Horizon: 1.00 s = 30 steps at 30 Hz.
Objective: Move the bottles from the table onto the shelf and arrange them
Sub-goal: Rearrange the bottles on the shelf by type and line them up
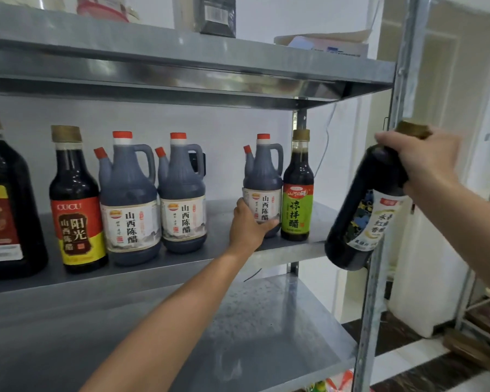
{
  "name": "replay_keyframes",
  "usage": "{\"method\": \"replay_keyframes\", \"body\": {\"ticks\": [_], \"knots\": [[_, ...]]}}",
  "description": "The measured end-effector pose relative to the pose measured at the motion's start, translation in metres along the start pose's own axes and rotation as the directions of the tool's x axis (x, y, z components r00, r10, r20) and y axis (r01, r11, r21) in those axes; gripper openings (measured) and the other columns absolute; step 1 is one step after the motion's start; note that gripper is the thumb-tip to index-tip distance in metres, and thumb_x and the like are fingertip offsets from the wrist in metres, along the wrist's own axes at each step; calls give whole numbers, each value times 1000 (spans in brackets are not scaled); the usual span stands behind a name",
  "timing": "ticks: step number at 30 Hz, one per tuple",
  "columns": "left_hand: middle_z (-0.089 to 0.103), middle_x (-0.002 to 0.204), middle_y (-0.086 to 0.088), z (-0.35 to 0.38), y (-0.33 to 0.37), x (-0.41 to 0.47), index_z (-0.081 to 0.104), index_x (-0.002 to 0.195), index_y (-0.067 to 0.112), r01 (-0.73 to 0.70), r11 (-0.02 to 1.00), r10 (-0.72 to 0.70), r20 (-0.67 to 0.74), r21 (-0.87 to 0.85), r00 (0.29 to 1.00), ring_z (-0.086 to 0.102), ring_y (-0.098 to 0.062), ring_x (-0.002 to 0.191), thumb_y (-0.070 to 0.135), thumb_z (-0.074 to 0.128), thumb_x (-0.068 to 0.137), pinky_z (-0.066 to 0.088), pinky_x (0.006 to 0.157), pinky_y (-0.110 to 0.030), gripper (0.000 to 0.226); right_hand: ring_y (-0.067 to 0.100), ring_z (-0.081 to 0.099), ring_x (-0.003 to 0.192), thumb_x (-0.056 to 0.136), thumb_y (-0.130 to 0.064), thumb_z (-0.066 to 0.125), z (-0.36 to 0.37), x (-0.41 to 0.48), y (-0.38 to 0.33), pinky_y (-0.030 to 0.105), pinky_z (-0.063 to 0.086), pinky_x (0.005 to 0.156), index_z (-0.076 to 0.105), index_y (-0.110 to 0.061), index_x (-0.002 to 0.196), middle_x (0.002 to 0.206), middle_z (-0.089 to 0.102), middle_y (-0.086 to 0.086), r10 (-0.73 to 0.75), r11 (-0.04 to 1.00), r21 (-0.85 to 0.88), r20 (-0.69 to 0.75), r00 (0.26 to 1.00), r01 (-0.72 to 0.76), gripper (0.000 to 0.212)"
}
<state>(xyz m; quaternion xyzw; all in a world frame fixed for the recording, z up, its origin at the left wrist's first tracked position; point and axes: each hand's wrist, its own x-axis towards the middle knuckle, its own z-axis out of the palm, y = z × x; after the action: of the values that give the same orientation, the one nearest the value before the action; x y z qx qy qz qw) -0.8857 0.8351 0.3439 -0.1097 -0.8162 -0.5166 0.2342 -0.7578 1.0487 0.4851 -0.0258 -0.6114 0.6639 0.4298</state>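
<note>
Bright, soft-focus, wide-angle edge bowing

A pantry or storeroom: steel shelving [181,67] stocked with vinegar bottles [130,199]

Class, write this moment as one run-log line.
left hand: grips jug on shelf | right hand: holds tilted dark bottle by neck | status: bottle not yet shelved

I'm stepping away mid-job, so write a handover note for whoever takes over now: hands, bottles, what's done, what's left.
Left hand grips the rightmost jug, standing on the middle shelf beside the green-label bottle.
Right hand holds a dark bottle by its neck, tilted, in the air right of the shelf.
Done: six bottles, those two included, stand on that shelf.
Left: shelve the dark bottle; probably close the gap left of the gripped jug.
</note>
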Motion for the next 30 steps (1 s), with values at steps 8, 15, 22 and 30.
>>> {"method": "replay_keyframes", "body": {"ticks": [8, 15, 22, 30], "knots": [[51, 129, -8, 7, -6, 2, 34, 127, 11, -3, 1000, 4, -39, 29, 999, 53, -23, 113, 33, 80, 72, 43, 79, -27, 75, 22, 66, 75, 62, -21, 85, 31, 54, -3, 36, 55, 64, 60, -17, 75, 85, 66, 7, 71, 981, -187, 107, 992, -50, 29], [51, 125, -6, 9, -5, 1, 32, 126, 13, 15, 996, -10, -54, 87, 998, 55, -22, 109, 40, 82, 66, 48, 80, -32, 82, 20, 65, 75, 64, -25, 84, 56, 82, 8, 34, 54, 63, 59, -15, 77, 83, 65, 5, 42, 976, -219, 116, 992, -16, 30], [57, 115, -5, 9, 2, -8, 30, 111, 19, 56, 978, -34, -109, 200, 993, 59, -24, 100, 42, 83, 64, 43, 69, -31, 74, 13, 60, 66, 69, -40, 79, 91, 92, 34, 33, 54, 68, 51, -22, 65, 68, 58, -6, -54, 963, -256, 111, 992, 81, 34], [56, 120, -10, -10, 8, -24, 31, 121, 13, 157, 940, -97, -206, 303, 974, 58, -31, 106, 43, 80, 67, 50, 77, -42, 79, 8, 54, 100, 73, -32, 78, 41, 42, 131, 20, 42, 74, 17, -29, 137, 117, 49, -5, -14, 987, -144, 384, 923, 75, 89]]}}
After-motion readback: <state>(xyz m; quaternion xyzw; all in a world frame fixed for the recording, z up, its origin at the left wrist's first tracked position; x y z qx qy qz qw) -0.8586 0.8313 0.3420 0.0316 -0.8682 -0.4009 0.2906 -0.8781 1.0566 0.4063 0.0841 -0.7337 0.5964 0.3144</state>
